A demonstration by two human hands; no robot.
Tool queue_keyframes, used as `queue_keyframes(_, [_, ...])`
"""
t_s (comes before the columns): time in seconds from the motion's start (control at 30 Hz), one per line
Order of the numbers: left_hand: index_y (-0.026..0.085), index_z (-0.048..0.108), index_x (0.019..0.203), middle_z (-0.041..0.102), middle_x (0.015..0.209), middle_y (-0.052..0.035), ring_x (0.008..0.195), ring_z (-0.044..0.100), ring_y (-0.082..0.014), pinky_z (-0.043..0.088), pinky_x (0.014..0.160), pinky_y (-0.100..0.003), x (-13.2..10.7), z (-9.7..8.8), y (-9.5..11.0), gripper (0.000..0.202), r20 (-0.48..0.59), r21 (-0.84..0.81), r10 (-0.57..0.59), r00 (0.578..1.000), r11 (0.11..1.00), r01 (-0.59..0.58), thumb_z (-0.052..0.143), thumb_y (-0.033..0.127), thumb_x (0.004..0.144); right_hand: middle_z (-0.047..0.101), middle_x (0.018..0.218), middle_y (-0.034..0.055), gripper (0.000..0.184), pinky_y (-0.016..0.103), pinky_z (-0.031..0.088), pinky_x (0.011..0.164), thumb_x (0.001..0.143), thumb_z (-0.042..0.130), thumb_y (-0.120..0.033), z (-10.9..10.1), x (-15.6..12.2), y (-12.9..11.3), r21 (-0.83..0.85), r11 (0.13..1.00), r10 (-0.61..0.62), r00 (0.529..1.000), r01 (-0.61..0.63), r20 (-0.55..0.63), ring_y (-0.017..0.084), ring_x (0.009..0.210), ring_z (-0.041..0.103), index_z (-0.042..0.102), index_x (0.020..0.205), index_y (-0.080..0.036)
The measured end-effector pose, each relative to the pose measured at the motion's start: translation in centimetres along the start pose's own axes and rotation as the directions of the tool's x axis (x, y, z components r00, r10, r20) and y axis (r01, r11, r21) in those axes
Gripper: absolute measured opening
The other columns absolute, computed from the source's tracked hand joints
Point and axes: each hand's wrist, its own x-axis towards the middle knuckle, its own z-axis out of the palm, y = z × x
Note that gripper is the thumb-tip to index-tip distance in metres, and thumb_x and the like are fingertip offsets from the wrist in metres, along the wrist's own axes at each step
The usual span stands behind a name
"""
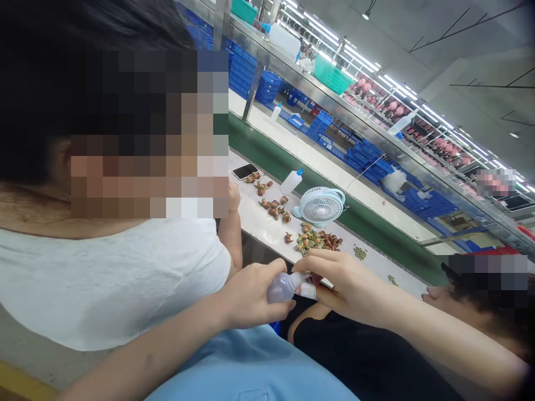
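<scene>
Person's hands (246, 295): two
Held bottles (284, 288): one
Desk fans (321, 206): one
Phones (245, 171): one
Green shelf baskets (332, 75): two
Co-workers (104, 284): two

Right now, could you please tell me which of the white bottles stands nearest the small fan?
It is the blue-tipped bottle on the bench, right beside the fan. The next bottle stands farther off, across the green belt.

Bright light from ceiling strip lights (321, 29) — faint shadows, wide-angle bending toward the edges.
</scene>
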Motion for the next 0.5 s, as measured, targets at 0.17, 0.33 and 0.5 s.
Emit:
queue_keyframes(0.17, [0.019,0.046,0.080,0.049,0.069,0.0038,0.061,0.048,-0.0130,0.035,0.052,-0.022,1.7,0.6,-0.5,0.026,0.134,-0.208,0.025,0.991,0.978,0.003,0.061,0.037,0.068,0.048,0.089,0.0074,0.019,0.028,0.037,0.066,0.087,0.039,-0.011,-0.7,-1.0,1.7,0.030,0.992,-0.120,0.992,0.119,0.031,0.019,0.077,0.046,0.051,0.102,-0.015])
queue_keyframes(0.33, [0.018,0.045,0.095,0.047,0.061,0.0045,0.044,0.046,-0.0102,0.037,0.039,-0.020,2.4,1.1,-0.9,0.035,0.436,-0.575,0.083,0.896,0.791,0.207,0.061,0.033,0.067,0.049,0.092,0.0104,0.028,0.030,0.038,0.066,0.087,0.031,-0.005,-1.0,-1.5,2.3,-0.030,0.961,-0.271,0.960,0.274,0.076,0.019,0.078,0.046,0.052,0.104,-0.012])
queue_keyframes(0.5, [0.019,0.050,0.098,0.055,0.087,-0.0035,0.067,0.057,-0.0181,0.047,0.058,-0.027,2.1,1.4,-0.4,0.038,0.204,-0.421,0.102,0.974,0.907,-0.007,0.063,0.035,0.065,0.047,0.099,0.0093,0.026,0.030,0.038,0.075,0.086,0.040,-0.009,-1.3,-1.8,1.8,0.026,0.979,-0.205,0.978,0.204,0.049,0.021,0.090,0.045,0.049,0.109,-0.016])
